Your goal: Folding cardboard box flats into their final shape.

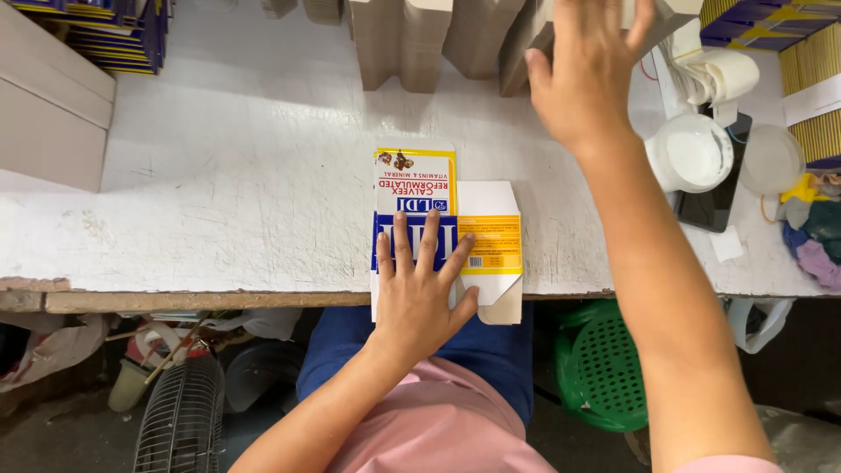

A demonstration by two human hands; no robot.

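A flat, unfolded printed carton [455, 210], white with blue, yellow and red panels, lies at the near edge of the white worktable [245, 193]. My left hand [422, 280] presses flat on it, fingers spread. My right hand [585, 70] reaches to the far side of the table and rests on folded brown cardboard inserts [517, 39]; whether it grips one is hidden.
More brown cardboard pieces [403, 39] stand along the back. At right are a white tape roll [692, 151], a dark phone [714, 197], a round lid [771, 158] and cloth scraps [815, 228]. Stacks of printed flats [114, 26] sit back left. Below are a fan [184, 420] and a green basket [604, 368].
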